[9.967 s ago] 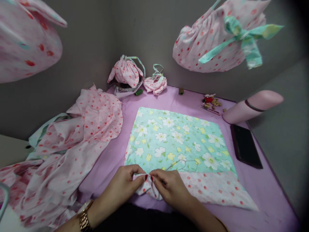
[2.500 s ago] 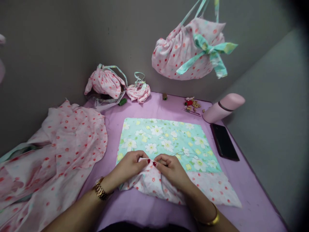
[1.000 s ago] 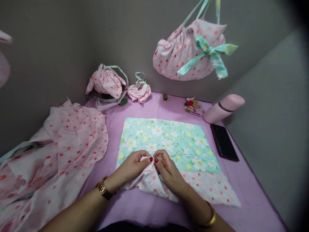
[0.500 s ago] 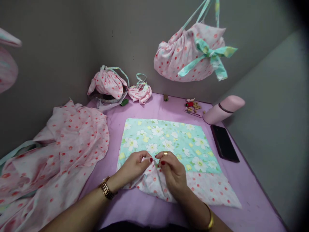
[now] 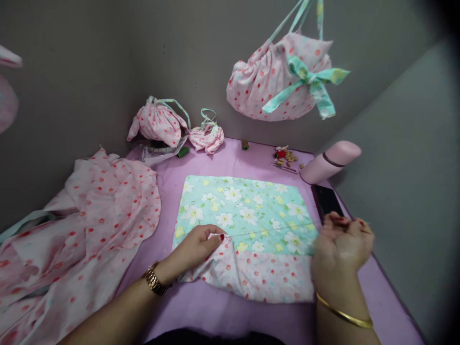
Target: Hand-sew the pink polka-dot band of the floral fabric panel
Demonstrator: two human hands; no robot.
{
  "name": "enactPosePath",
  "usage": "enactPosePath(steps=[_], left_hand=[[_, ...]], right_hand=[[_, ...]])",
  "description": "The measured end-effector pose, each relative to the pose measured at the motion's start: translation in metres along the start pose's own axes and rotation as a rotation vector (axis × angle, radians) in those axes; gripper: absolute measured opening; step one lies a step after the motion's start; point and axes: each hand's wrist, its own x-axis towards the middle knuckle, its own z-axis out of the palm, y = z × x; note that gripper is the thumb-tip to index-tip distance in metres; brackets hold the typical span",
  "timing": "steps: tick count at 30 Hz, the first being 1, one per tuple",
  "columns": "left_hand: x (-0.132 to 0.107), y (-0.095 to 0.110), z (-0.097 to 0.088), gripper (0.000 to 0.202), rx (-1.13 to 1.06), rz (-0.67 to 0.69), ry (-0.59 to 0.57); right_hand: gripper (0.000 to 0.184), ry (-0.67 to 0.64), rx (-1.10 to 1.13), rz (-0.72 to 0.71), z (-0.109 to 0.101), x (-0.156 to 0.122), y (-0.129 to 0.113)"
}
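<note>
A: L hand [image 5: 201, 244]?
B: Thumb vs. fingers, pinching the bunched pink border of the cloth [image 5: 247, 211]. Rest of it's lying mostly flat, mint floral panel up, on the purple table cover [image 5: 201, 311].
A: R hand [image 5: 341, 244]?
B: Off to the R, fingers drawn in on the thread [image 5: 269, 230], which runs taut from the pinch. Blurry, so fine detail's unclear. Overlaps the phone [image 5: 325, 197] in view; contact, can't tell.
A: Wrists?
B: Gold watch [image 5: 155, 280] L, gold bangle [image 5: 345, 314] R.
A: Beyond?
B: Pink flask [image 5: 330, 163] nr the phone; red spool [image 5: 280, 155] beside small tan bits [image 5: 291, 157]; dotted fabric heap [image 5: 115, 201] far L; bag w/ mint bow [image 5: 276, 86] hanging above the back, approx. centre-R.
</note>
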Motion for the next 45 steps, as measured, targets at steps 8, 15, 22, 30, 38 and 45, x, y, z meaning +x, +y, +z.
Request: enactPosePath(steps=[8,15,22,30,38,45], left_hand=[[0.000,0.001,0.000,0.025,0.069,0.031,0.005],[0.000,0.001,0.000,0.023,0.000,0.075,-0.021],[0.004,-0.003,-0.006,0.022,-0.036,0.041,0.003],[0.002,0.004,-0.008,0.021,-0.413,-0.120,-0.070],[0.003,0.003,-0.008,0.018,-0.417,-0.115,-0.017],[0.003,0.002,-0.009,0.017,-0.423,-0.121,-0.022]], right_hand=[[0.016,-0.186,-0.195,-0.325,0.014,-0.021,-0.001],[0.019,-1.248,-0.769,0.507,0.021,-0.115,0.020],[0.020,-1.399,-0.779,0.542,0.020,-0.121,0.022],[0.017,-1.389,-0.804,0.460,0.018,-0.124,0.022],[0.013,-1.352,-0.739,0.295,0.013,-0.126,0.020],[0.018,-1.456,-0.840,0.143,0.015,-0.129,0.018]])
